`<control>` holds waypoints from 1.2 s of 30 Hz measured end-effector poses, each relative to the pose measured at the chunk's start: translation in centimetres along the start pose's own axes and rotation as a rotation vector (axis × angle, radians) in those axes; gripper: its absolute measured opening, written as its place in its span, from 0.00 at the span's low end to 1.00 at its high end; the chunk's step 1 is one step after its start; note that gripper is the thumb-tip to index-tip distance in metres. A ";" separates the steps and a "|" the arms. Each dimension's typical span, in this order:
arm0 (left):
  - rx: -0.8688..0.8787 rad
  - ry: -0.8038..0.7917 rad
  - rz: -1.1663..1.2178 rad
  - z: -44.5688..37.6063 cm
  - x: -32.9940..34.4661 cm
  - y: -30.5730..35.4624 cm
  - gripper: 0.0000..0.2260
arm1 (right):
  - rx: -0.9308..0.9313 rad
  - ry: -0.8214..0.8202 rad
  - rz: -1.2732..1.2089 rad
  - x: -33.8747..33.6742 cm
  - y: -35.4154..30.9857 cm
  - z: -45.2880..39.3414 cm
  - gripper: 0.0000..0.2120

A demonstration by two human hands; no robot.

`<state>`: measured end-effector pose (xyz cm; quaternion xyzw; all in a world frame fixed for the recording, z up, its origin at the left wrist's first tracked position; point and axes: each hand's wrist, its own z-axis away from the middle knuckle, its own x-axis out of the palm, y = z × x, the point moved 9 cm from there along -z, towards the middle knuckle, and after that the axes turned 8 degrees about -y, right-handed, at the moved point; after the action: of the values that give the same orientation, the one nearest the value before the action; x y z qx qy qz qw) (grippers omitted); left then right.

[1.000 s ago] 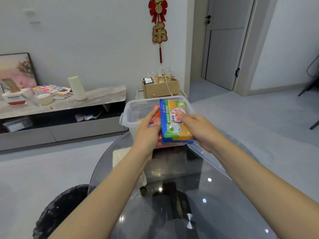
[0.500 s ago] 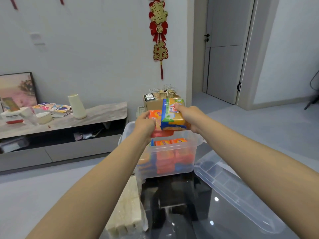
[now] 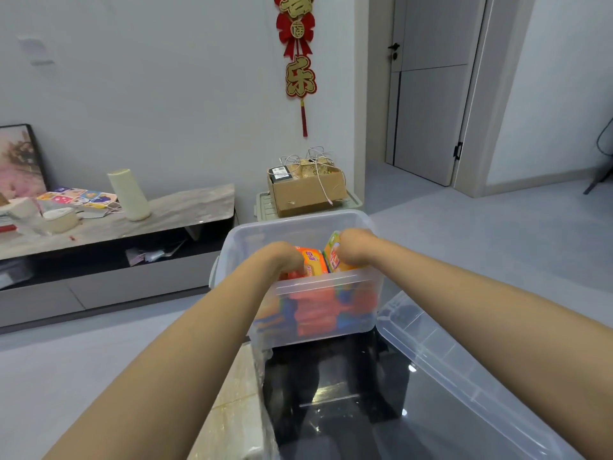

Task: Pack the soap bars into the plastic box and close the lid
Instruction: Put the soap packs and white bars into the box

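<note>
A clear plastic box point(image 3: 331, 224) stands on the dark glass table, with several orange, blue and green wrapped soap bars point(image 3: 318, 310) showing through its front wall. Both my hands reach inside over the front rim. My left hand point(image 3: 282, 258) grips an orange soap bar point(image 3: 311, 262). My right hand point(image 3: 356, 247) grips a yellow and green soap bar point(image 3: 333, 252) just to its right. Both bars stand on edge at the top of the stack. The clear lid point(image 3: 464, 366) lies flat on the table to the right of the box.
The glass table point(image 3: 348, 410) has a beige marbled slab point(image 3: 229, 416) lying at its left edge. Behind the box stand a cardboard carton point(image 3: 306, 190) on a pale crate and a low TV console point(image 3: 116, 247) with clutter. A door point(image 3: 431, 88) is at the back right.
My hands have lowered the two soap bars from above the box down into it. The camera has tilted and moved closer to the box.
</note>
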<state>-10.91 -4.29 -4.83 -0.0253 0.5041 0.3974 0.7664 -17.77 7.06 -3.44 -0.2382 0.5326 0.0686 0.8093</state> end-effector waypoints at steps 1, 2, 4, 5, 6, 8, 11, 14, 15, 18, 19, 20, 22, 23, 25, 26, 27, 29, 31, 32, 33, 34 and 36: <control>-0.004 0.023 0.009 -0.8 -0.1 -0.1 0.19 | 0.005 0.035 0.062 -0.1 0.0 -0.4 0.17; 0.012 0.051 -0.010 -0.8 -0.4 0.1 0.18 | -0.020 0.090 0.083 -0.5 -0.3 -0.1 0.16; 0.063 0.082 -0.051 -1.2 -0.7 0.5 0.16 | -0.052 0.219 0.173 -1.8 -0.4 -0.1 0.15; 0.082 0.079 -0.022 -1.7 -0.7 0.5 0.15 | -0.088 0.258 0.255 -2.2 -0.6 0.0 0.15; 0.092 0.081 0.008 -2.0 -0.8 0.3 0.14 | -0.090 0.239 0.267 -2.2 -0.5 0.0 0.15; 0.114 0.098 0.051 -2.4 -0.9 0.0 0.14 | -0.056 0.138 0.265 -1.6 -0.3 0.0 0.14; 0.151 0.079 0.064 -2.5 -0.6 0.0 0.15 | -0.036 0.040 0.363 -0.5 -0.3 -0.3 0.16; 0.163 0.047 0.082 -2.3 -0.3 0.0 0.17 | -0.050 0.016 0.368 -0.6 -0.2 -0.7 0.16; 0.167 0.048 0.099 -2.1 -0.3 0.0 0.16 | -0.071 0.018 0.303 -0.7 0.0 -0.8 0.15; 0.218 0.091 0.220 -0.9 -0.9 -0.1 0.06 | -0.146 0.035 0.112 -1.1 0.3 -0.1 0.18; 0.252 0.129 0.262 -0.1 -1.3 0.0 0.06 | -0.173 0.054 0.052 -1.3 0.4 0.4 0.19; 0.291 0.171 0.307 0.9 -1.8 0.0 0.08 | -0.204 0.081 -0.013 -1.3 0.4 1.0 0.19; 0.347 0.264 0.394 3.5 -2.4 -0.5 0.14 | -0.265 0.146 -0.141 -1.4 0.1 2.9 0.18; 0.376 0.313 0.420 4.8 -2.5 -0.8 0.15 | -0.287 0.175 -0.201 -1.3 0.1 3.8 0.18; 0.423 0.395 0.433 7.8 -2.5 -1.8 0.15 | -0.337 0.222 -0.314 -0.9 -0.3 6.3 0.16; 0.436 0.422 0.437 8.8 -2.3 -2.3 0.15 | -0.360 0.243 -0.359 -0.5 -0.6 7.3 0.15; 0.444 0.447 0.449 10.0 -2.0 -3.2 0.15 | -0.375 0.278 -0.391 -0.1 -1.0 8.7 0.15; 0.448 0.496 0.480 11.9 -1.3 -5.0 0.15 | -0.391 0.360 -0.446 0.7 -1.7 11.1 0.14; 0.436 0.511 0.514 13.5 -0.4 -7.0 0.14 | -0.430 0.368 -0.526 2.2 -2.8 13.2 0.12; 0.423 0.494 0.521 13.8 0.3 -8.0 0.14 | -0.455 0.343 -0.561 3.3 -3.4 13.9 0.12; 0.404 0.469 0.513 13.9 1.0 -8.9 0.13 | -0.473 0.318 -0.571 4.4 -4.0 14.3 0.12; 0.361 0.431 0.489 13.8 2.0 -10.2 0.13 | -0.483 0.295 -0.564 5.7 -4.8 14.8 0.11; 0.244 0.348 0.411 12.8 4.2 -12.8 0.13 | -0.467 0.242 -0.553 8.3 -5.6 14.7 0.12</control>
<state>7.58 -4.95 -6.52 0.1018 0.6664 0.4704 0.5694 0.01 7.66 -4.41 -0.5572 0.5098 -0.0613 0.6525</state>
